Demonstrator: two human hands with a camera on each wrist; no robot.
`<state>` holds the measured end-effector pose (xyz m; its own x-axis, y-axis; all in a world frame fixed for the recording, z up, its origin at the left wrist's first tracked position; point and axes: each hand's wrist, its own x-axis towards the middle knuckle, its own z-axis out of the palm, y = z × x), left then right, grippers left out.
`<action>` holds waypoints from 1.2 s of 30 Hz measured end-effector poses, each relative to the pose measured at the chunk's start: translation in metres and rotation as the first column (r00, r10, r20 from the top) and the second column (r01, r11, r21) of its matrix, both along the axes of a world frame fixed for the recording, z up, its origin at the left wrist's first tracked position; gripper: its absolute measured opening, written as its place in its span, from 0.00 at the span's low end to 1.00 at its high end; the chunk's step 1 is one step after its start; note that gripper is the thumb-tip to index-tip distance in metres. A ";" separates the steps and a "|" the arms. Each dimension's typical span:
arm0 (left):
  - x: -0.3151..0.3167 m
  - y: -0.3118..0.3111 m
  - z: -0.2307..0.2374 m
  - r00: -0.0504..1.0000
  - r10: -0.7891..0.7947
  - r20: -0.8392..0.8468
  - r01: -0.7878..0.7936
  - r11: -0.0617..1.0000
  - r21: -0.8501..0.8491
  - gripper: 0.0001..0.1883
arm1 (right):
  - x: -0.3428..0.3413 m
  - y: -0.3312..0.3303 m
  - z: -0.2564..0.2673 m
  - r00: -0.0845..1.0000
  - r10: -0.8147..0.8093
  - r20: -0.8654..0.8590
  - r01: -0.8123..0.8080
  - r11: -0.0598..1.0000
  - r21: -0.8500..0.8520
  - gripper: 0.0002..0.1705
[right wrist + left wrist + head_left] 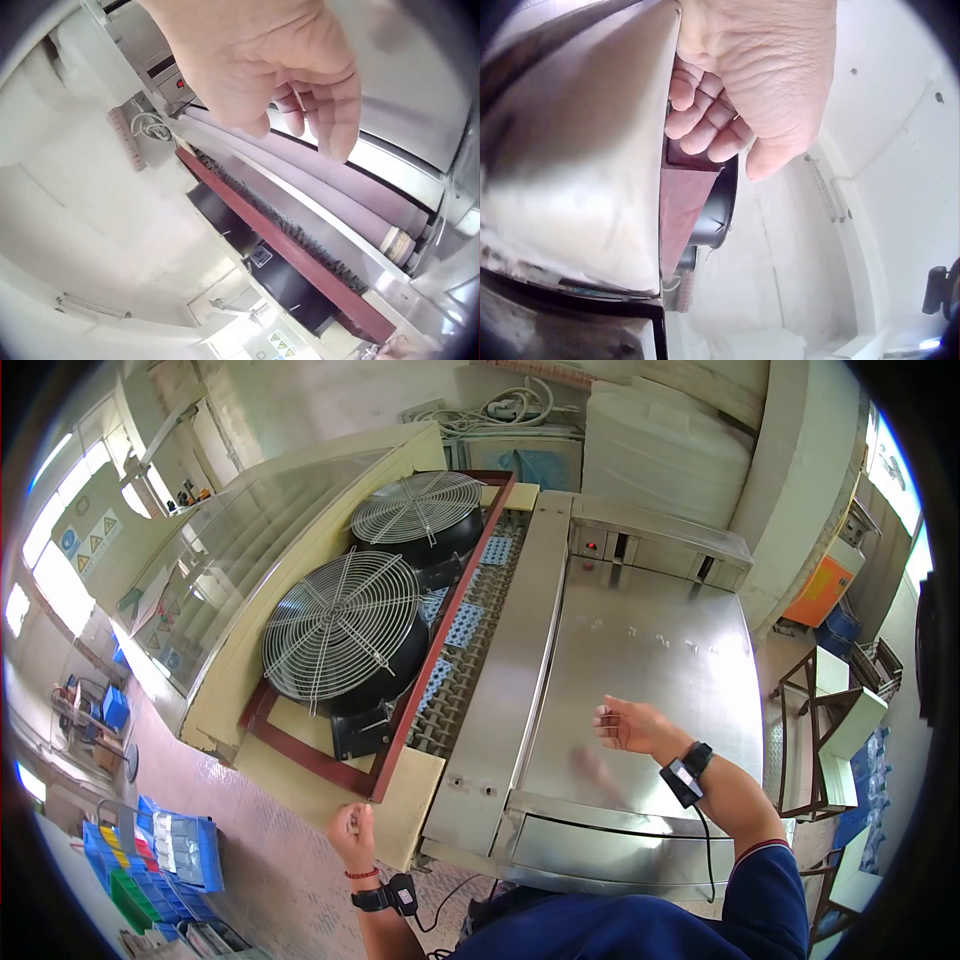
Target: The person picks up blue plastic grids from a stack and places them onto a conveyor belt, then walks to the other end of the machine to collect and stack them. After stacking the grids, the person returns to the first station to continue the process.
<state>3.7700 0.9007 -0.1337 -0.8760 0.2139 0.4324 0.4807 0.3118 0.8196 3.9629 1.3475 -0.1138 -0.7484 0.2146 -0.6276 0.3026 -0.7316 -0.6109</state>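
Observation:
My left hand [352,838] is beside the near corner of the dark red frame [312,756], close to the cream end panel [411,810]. Its fingers hang loosely bent in the left wrist view, with nothing between them. Over the stainless steel cover [650,650] hovers my right hand [640,728], fingers relaxed and nothing held. Below it, the right wrist view shows pinkish rollers [322,184]. Several light blue perforated pieces [463,625] lie on the conveyor [436,732], partly hidden by the frame.
Two caged fans [338,622] sit inside the red frame. A glowing red switch [591,546] is at the steel machine's back. Blue crates [185,860] stand on the floor at left. White-topped racks [850,722] are at right, and a large white tank [655,455] is behind.

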 end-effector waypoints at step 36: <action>0.002 0.001 0.002 0.999 0.008 0.053 -0.008 1.000 -0.005 0.08 | -0.023 -0.017 -0.107 0.991 0.135 -0.025 -0.137 0.969 -0.205 0.33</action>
